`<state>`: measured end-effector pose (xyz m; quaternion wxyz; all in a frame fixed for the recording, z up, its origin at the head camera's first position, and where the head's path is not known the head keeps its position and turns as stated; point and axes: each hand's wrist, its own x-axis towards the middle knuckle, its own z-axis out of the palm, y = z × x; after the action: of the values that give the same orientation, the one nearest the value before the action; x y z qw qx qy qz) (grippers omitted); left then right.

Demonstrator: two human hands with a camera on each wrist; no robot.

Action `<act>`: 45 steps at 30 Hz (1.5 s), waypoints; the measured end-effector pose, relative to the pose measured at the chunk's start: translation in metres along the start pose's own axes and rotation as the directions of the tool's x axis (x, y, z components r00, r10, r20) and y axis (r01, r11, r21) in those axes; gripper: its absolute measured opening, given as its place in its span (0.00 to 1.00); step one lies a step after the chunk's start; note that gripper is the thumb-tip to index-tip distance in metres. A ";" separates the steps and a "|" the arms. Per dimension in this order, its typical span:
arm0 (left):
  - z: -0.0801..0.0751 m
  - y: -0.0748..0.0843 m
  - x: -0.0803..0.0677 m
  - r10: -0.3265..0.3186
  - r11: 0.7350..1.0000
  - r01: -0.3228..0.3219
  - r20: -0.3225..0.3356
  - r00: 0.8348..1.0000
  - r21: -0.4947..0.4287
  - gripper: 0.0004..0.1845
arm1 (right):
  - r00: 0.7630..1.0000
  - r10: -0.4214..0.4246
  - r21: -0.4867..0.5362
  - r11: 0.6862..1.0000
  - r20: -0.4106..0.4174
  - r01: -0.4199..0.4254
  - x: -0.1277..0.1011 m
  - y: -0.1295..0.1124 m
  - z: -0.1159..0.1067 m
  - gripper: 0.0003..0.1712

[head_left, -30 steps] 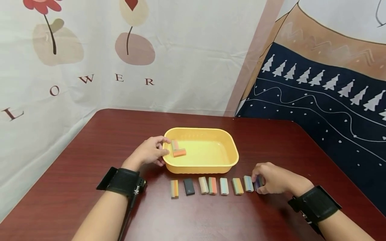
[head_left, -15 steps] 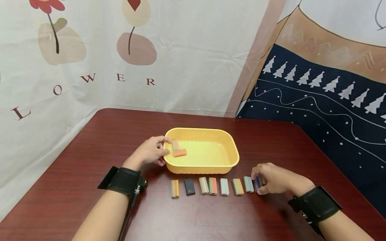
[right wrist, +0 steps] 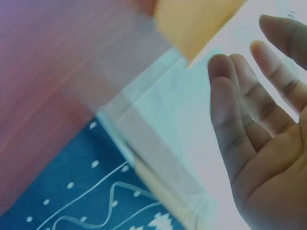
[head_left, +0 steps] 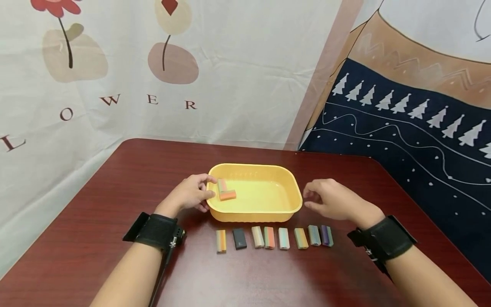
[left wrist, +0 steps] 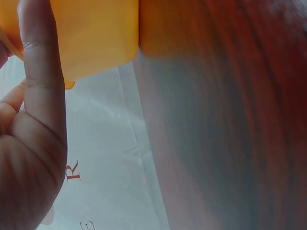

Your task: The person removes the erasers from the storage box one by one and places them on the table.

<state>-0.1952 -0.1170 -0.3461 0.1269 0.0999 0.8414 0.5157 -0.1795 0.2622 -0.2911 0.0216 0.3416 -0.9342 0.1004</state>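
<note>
My left hand (head_left: 187,194) holds the left end of a yellow plastic basin (head_left: 255,217), its thumb and index finger at the rim. In the left wrist view a finger (left wrist: 43,81) lies along the basin's outer wall. Two small striped blocks (head_left: 228,195), one orange on top, lie inside at the left. My right hand (head_left: 331,198) is raised just beyond the basin's right end, with nothing in its loosely bent fingers (right wrist: 230,115). In front of the basin runs a row of several small blocks, from a yellow-striped one (head_left: 221,241) to a purple-and-green one (head_left: 327,236).
Within the row lie a dark grey block (head_left: 239,238) and a pale blue striped block (head_left: 284,238). The dark red table (head_left: 161,157) ends at a white printed cloth (head_left: 245,115) behind and a navy tree-patterned cloth (head_left: 383,123) at the right.
My right hand has let go of the purple-and-green block at the row's right end and has moved up and left toward the basin. The left hand stays at the basin's rim.
</note>
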 end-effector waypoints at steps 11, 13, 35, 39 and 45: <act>-0.003 0.003 0.003 -0.016 1.000 0.016 -0.004 1.000 -0.024 0.21 | 0.966 -0.256 -0.047 0.966 -0.041 0.254 0.074 -0.026 0.001 0.07; -0.002 0.002 0.002 -0.022 0.999 0.022 0.003 1.000 -0.024 0.22 | 0.954 -0.300 -0.042 0.953 0.002 0.300 0.086 -0.031 0.005 0.07; 0.002 0.000 0.003 -0.004 0.999 0.004 0.007 1.000 -0.038 0.21 | 0.810 -0.455 -0.265 0.784 0.370 0.561 0.169 -0.081 0.052 0.33; 0.002 0.002 0.003 0.002 0.999 -0.002 0.010 1.000 -0.040 0.20 | 0.797 -0.462 -0.303 0.753 0.388 0.584 0.173 -0.085 0.056 0.32; -0.001 0.002 0.001 -0.010 0.999 0.010 -0.005 1.000 -0.039 0.21 | 0.782 -0.473 -0.269 0.756 0.406 0.597 0.177 -0.086 0.061 0.26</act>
<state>-0.1967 -0.1163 -0.3439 0.1291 0.0919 0.8320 0.5317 -0.2581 0.0730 -0.3165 -0.0323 0.5977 -0.7869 -0.1502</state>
